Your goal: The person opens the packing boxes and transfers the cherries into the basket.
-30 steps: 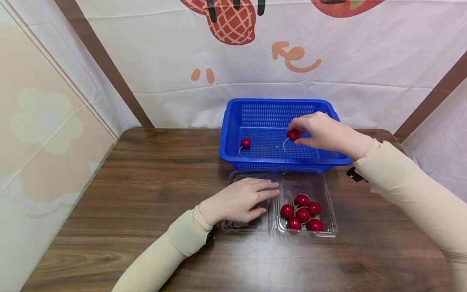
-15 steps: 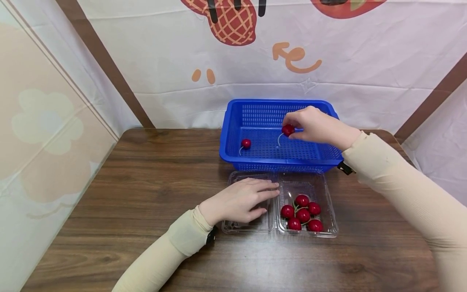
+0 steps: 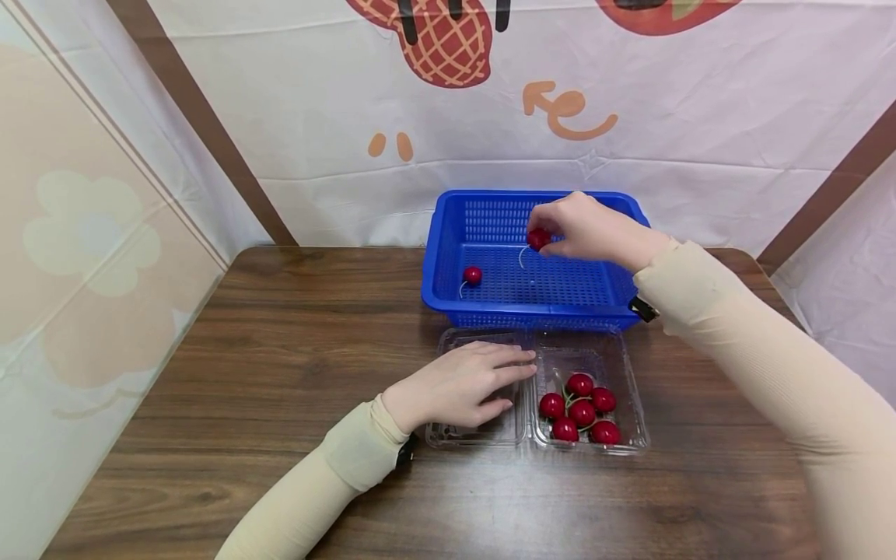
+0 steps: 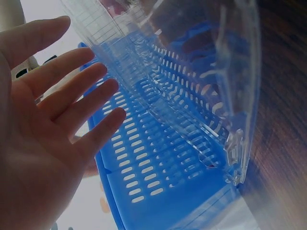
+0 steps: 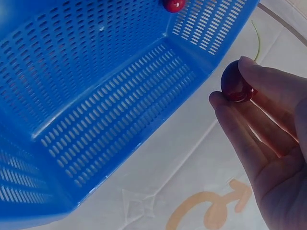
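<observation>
My right hand (image 3: 584, 228) pinches a dark red cherry (image 5: 236, 82) between thumb and fingers, its thin green stem free. In the head view this hand is over the blue plastic basket (image 3: 437, 299). Another cherry (image 3: 472, 275) lies on the basket's floor at the left. My left hand (image 3: 458, 385) is over the left half of a clear plastic clamshell box (image 3: 633, 389), fingers spread and holding nothing. The left wrist view shows its palm and straight fingers beside the box's clear wall. Several cherries (image 3: 581, 412) with stems lie together in the box's right half.
The box lies unfolded on a brown wooden table (image 3: 294, 350), right in front of the basket. Behind the basket hangs a white printed cloth (image 3: 315, 93), close to the table's back edge. A pale panel (image 3: 98, 257) borders the left side.
My right hand has moved left and slightly up in the head view, carrying the cherry across the basket. The left hand and the cherries in the box have stayed put.
</observation>
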A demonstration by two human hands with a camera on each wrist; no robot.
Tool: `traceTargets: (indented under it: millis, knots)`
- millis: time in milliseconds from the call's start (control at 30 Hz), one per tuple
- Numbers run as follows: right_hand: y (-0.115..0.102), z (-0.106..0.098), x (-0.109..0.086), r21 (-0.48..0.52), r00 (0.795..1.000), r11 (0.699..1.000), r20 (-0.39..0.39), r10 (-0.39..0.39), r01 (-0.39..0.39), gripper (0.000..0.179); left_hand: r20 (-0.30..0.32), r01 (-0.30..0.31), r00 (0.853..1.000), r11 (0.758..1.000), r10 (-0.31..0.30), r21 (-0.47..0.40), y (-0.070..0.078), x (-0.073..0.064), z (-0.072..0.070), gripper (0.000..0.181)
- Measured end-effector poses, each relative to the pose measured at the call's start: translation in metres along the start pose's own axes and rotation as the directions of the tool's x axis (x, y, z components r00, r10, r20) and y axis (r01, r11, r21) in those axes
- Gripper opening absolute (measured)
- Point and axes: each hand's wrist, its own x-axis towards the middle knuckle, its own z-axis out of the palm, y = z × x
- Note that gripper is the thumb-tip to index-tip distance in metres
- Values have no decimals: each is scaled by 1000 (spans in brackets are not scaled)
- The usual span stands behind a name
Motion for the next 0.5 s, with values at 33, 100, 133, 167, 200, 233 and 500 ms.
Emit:
traceTargets:
  millis: [33,100,133,167,200,233,500]
  knots:
    - [-1,0,2,7,1000,1000,5,4,-4,27,1,-1,1000,1000,1,0,0,0,0,53]
    - [-2,-1,5,15,1000,1000,16,12,-12,28,1,-2,1000,1000,2,2,0,0,0,52]
    - [-3,-1,6,17,1000,1000,21,16,-16,28,1,-2,1000,1000,2,3,0,0,0,52]
    - [-3,0,8,22,999,1000,26,21,-21,29,0,-3,1000,1000,3,3,0,0,1,52]
    - [-3,0,9,24,999,999,32,25,-26,29,-1,-4,1000,1000,4,3,0,0,1,52]
    - [-3,1,10,22,999,999,36,29,-30,29,0,-4,1000,1000,4,4,0,0,1,53]
    - [2,3,20,28,998,999,40,43,-44,30,-2,-4,1000,1000,4,6,0,0,0,53]
